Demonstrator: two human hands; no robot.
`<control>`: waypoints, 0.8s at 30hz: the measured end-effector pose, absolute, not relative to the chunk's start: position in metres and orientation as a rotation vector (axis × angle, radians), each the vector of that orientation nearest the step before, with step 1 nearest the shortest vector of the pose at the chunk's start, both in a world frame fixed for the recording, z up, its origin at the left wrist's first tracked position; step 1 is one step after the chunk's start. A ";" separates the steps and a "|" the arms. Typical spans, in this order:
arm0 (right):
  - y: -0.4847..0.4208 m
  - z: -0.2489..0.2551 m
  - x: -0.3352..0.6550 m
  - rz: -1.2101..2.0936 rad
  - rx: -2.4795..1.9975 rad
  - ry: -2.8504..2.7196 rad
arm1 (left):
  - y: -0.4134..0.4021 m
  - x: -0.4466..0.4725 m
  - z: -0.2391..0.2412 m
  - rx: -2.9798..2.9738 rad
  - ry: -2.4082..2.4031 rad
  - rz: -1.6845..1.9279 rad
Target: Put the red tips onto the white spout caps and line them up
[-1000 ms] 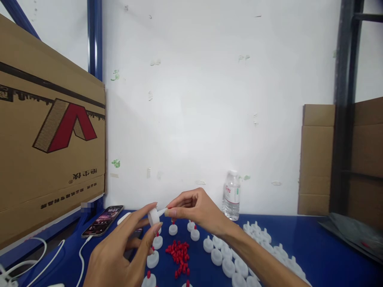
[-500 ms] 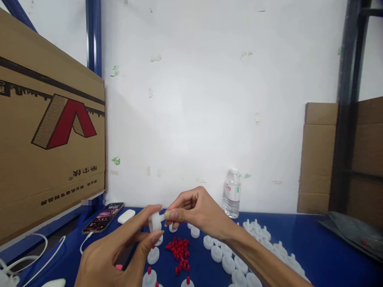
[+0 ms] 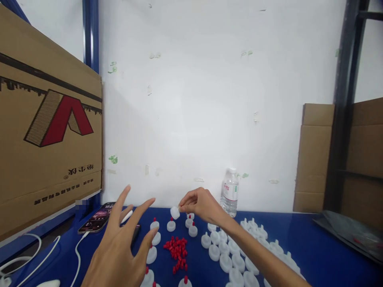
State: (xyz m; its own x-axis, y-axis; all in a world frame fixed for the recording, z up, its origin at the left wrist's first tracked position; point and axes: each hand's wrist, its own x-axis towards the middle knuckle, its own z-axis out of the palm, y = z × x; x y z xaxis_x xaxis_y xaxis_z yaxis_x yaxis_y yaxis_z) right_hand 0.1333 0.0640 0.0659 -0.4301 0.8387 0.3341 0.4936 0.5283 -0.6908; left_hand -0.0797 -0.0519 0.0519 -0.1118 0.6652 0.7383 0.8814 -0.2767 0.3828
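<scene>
My right hand [image 3: 201, 204] pinches a white plastic nozzle cap [image 3: 175, 213], its wide round end pointing left above the table. Fingertips cover most of its narrow end. My left hand [image 3: 121, 249] is open at the lower left, thumb and fingers spread, touching nothing. Between and below the hands lies a pile of small red tips [image 3: 177, 250]. Around it stand several white caps with red tips on their spouts, including a red-tipped cap [image 3: 193, 230]. To the right, white caps without red tips [image 3: 226, 262] form a large group, partly hidden behind my right forearm.
A water bottle [image 3: 230, 193] stands against the wall at the back. On the left are a phone [image 3: 97, 218] with a white cable, and a big cardboard box [image 3: 60, 159]. Grey plastic bags [image 3: 348, 233] lie on the blue table [image 3: 311, 247] at right.
My left hand has let go of the cap's wide end, drawn left and spread its fingers. My right hand keeps the cap, now held a little farther right.
</scene>
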 end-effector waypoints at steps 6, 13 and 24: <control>0.079 0.015 0.118 0.353 -1.330 -2.195 | -0.050 -0.086 0.039 -2.073 -1.728 -1.151; 0.079 0.034 0.134 0.202 -1.529 -2.276 | -0.042 -0.079 0.033 -1.937 -1.591 -1.156; 0.078 0.056 0.166 0.512 -1.791 -2.518 | -0.036 -0.087 0.026 -2.163 -1.572 -1.116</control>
